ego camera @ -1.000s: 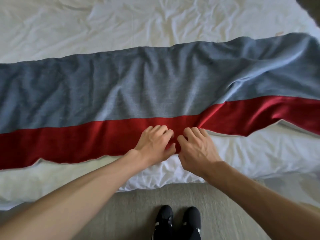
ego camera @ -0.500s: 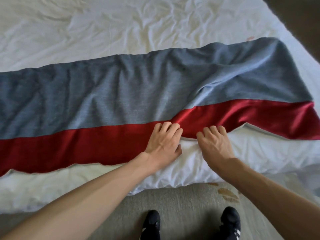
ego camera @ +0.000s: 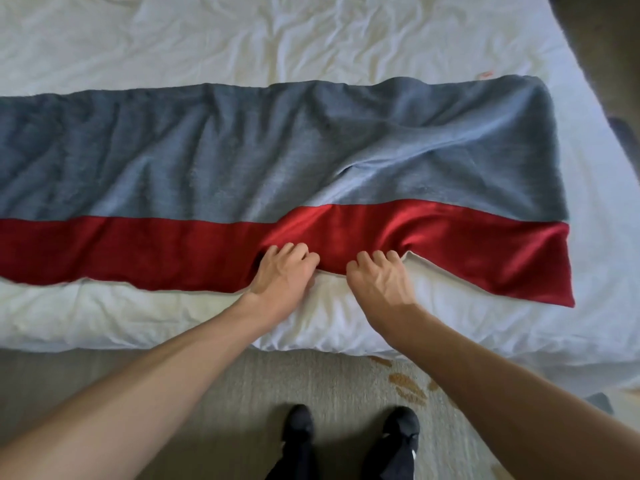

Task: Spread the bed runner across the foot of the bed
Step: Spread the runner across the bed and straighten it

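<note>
The bed runner, grey-blue with a red band along its near side, lies across the foot of the white bed. Its left part runs out of view; its right end stops short of the bed's right edge. My left hand and my right hand sit side by side on the near red hem, fingers curled into the cloth and gripping it. Between and to the right of them the hem is pulled up into a bump, and folds rise in the grey cloth behind it.
The white duvet hangs over the bed's foot edge just in front of the runner. Beige carpet with a brown stain lies below. My two black shoes stand close to the bed. Dark floor shows past the bed's right side.
My view and both hands have shifted right along the hem, so the runner's right end has come fully into sight. My hands have moved apart, and my feet stand wider.
</note>
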The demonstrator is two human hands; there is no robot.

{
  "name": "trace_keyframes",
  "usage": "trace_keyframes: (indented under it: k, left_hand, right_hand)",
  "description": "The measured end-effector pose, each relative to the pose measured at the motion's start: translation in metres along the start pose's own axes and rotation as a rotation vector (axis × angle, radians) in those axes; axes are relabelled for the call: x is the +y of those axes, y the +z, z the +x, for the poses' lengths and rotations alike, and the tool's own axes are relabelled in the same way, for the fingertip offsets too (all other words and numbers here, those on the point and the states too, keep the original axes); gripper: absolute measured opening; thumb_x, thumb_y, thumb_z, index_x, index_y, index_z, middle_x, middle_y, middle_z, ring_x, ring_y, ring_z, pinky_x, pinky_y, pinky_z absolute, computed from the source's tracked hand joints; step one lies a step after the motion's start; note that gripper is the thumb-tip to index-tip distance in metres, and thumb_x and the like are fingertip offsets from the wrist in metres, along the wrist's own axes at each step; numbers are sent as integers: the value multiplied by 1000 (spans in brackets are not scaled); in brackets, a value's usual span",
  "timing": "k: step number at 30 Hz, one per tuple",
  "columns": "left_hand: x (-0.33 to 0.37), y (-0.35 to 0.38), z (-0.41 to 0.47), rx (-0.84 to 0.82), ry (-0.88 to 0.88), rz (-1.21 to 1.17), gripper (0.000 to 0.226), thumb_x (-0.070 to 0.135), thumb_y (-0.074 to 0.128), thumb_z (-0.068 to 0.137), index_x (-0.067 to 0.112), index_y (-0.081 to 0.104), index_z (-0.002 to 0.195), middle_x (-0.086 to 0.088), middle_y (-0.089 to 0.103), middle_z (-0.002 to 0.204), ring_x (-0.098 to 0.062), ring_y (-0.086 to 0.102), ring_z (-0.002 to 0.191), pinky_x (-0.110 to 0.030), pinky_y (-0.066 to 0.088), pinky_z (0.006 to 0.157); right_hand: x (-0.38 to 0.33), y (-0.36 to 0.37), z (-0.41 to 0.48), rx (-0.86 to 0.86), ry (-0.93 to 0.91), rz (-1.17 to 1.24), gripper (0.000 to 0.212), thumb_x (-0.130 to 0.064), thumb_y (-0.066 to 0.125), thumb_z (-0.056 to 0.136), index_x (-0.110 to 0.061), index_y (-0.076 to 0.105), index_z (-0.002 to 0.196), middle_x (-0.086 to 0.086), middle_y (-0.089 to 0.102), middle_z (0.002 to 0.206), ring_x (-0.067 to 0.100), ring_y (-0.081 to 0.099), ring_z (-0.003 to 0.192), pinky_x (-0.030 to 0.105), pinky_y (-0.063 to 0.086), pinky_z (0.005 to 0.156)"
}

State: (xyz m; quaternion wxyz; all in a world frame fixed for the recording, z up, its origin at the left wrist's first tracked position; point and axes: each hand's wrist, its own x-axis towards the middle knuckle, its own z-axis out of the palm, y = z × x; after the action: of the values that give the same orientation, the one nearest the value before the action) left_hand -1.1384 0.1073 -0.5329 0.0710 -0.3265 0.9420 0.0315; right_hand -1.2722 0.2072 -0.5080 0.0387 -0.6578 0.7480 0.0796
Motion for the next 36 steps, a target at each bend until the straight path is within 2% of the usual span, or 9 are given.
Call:
trace_keyframes:
  k: [4,9,12,14,16,19,24,31,36]
  left_hand:
    - [13,3,-7,9,-6,-11,9,11,53,87,15,61,90,-3,57,87,-25,55,81,-36,36,69]
    - [30,1,-17,27,81,-55,5,12,66,71,10,61,73,-5,56,69,-25,55,62,-35,44,54]
    - [40,1,-25,22,128,-67,8,13,67,68,10,60,70,-4,55,66,-25,54,59,-35,44,53]
    - [45,0,-23,21,152,-78,9,15,66,66,10,60,70,-4,54,66,-24,53,58,-35,44,52]
    - [50,-4,-18,15,154,-102,12,22,63,68,11,59,72,-3,55,68,-24,54,60,-36,44,54]
    - [59,-12,-5,34,142,-117,23,34,54,74,12,59,75,-3,56,71,-23,54,63,-36,44,57]
    - [94,-26,25,104,128,-196,35,39,49,75,12,63,92,-4,60,84,-24,56,73,-39,43,65]
    - [167,-33,55,134,261,-83,42,37,67,64,11,65,98,-4,62,95,-26,58,87,-38,45,74]
    - [211,-28,72,108,241,-39,29,36,71,68,15,70,88,-1,63,89,-23,58,86,-41,45,78]
  right_hand:
    - [6,9,-2,52,-27,-18,24,-1,72,40,-17,60,54,-1,56,53,19,56,49,27,43,54]
    - [12,19,-17,-76,-36,69,23,-6,71,58,-15,62,77,1,64,74,20,62,70,31,43,69]
    - [12,11,-29,-78,-19,54,28,-13,80,42,-18,63,63,-1,62,60,16,60,56,28,45,62]
    - [15,13,-35,-117,-20,112,23,-10,74,58,-14,63,78,3,64,74,21,62,71,32,44,72]
    - [18,10,-38,-121,-5,136,20,-9,72,60,-13,63,78,5,64,76,24,61,74,34,44,72]
    - [31,3,-37,30,27,204,19,-10,73,47,-13,59,58,5,57,57,26,56,56,32,45,55]
    - [75,0,-40,253,55,313,13,-12,59,63,-9,61,75,8,57,74,28,54,69,37,43,63]
    - [152,17,-81,85,124,121,29,-10,60,54,-8,62,83,10,56,78,30,53,70,40,44,64]
    - [198,31,-106,12,79,56,24,-6,60,54,-11,56,78,8,52,80,28,48,70,40,41,66]
